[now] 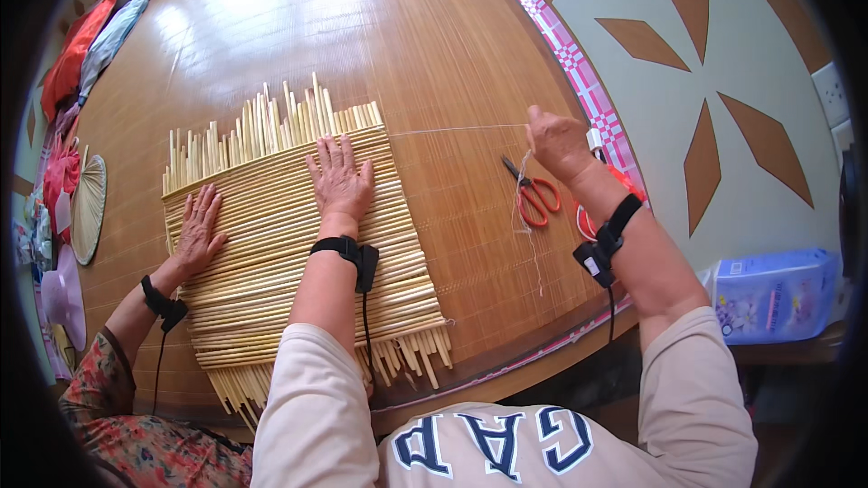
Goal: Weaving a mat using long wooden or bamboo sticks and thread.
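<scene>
Co-worker's body [136,434] beyond left edge

sleeves: long, pale beige
wrists: black strap bands [345,249], each with a small black unit and thin dangling cable
shirt front: white with dark blue lettering

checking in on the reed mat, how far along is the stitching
Most looks done: the reed mat is bound into tight rows. In hand: the left hand presses the mat flat while the right hand pulls a thread taut from its top corner. Left: loose, uneven reeds at the top edge; scissors lie unused.
</scene>
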The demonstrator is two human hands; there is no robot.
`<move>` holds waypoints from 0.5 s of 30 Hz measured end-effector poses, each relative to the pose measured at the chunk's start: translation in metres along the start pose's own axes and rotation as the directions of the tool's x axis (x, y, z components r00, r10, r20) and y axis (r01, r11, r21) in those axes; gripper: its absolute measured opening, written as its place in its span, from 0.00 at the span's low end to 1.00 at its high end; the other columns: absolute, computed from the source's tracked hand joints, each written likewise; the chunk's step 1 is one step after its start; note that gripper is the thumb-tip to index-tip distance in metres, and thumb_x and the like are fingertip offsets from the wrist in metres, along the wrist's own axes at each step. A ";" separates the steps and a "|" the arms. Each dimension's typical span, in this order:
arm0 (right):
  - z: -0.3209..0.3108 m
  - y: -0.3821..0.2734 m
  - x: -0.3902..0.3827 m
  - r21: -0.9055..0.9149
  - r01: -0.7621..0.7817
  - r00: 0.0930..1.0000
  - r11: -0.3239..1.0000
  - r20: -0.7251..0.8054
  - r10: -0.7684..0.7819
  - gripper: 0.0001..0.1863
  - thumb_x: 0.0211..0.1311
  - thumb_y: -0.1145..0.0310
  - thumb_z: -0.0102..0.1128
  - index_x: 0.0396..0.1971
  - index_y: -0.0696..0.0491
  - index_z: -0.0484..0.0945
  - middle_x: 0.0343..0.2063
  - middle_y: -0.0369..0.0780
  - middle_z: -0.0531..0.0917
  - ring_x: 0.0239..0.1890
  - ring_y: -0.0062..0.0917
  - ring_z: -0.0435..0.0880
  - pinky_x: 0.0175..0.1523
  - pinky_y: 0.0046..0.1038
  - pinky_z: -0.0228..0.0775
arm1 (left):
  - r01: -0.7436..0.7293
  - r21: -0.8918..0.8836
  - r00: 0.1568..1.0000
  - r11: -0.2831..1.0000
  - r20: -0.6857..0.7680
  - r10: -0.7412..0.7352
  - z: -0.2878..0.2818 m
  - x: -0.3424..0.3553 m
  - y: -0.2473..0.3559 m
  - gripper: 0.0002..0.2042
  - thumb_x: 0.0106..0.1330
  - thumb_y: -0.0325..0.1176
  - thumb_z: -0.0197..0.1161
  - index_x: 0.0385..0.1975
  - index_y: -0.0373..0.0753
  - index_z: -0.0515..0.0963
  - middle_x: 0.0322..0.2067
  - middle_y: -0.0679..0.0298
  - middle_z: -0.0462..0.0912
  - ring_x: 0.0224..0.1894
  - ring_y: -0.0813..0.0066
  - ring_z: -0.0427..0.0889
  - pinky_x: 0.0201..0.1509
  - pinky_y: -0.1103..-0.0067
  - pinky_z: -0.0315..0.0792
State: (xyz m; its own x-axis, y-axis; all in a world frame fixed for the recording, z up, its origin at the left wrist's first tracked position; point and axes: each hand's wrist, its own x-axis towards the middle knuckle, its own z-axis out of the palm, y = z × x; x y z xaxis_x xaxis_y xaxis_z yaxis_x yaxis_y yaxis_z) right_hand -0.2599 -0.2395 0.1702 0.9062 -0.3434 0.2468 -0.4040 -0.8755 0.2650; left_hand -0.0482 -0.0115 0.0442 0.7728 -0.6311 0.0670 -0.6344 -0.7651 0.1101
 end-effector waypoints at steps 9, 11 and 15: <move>-0.010 0.072 0.042 0.517 -0.189 0.981 0.835 0.056 0.187 0.09 0.52 0.65 0.55 0.28 0.56 0.74 0.23 0.48 0.79 0.27 0.38 0.80 0.33 0.35 0.70 | -0.090 -0.354 0.996 0.931 -0.024 0.087 0.010 0.009 -0.032 0.33 0.64 0.52 0.42 0.64 0.39 0.47 0.64 0.51 0.48 0.68 0.57 0.40 0.67 0.59 0.33; -0.007 0.063 0.056 0.645 -0.194 0.979 0.739 0.081 0.186 0.10 0.52 0.65 0.56 0.29 0.57 0.76 0.23 0.47 0.80 0.26 0.34 0.80 0.33 0.32 0.70 | -0.046 -0.653 0.994 0.756 0.048 0.102 -0.005 0.019 -0.051 0.32 0.65 0.48 0.45 0.64 0.39 0.47 0.64 0.49 0.49 0.68 0.55 0.39 0.68 0.63 0.33; 0.007 0.000 0.052 0.908 -0.289 0.950 0.305 0.234 0.206 0.08 0.56 0.69 0.55 0.31 0.58 0.77 0.22 0.34 0.78 0.25 0.15 0.74 0.31 0.19 0.66 | -0.221 -0.708 0.962 0.670 -0.272 0.029 -0.061 -0.009 -0.082 0.30 0.64 0.40 0.52 0.62 0.35 0.51 0.62 0.45 0.52 0.67 0.53 0.44 0.68 0.71 0.39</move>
State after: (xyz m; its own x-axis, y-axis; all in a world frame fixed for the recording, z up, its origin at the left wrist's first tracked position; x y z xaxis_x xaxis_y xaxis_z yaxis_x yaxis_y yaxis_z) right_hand -0.2116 -0.2598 0.1766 0.8072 -0.5860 0.0713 -0.2715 -0.4758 -0.8366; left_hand -0.0020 0.0641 0.0947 0.7298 -0.5946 0.3375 -0.5830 -0.2833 0.7615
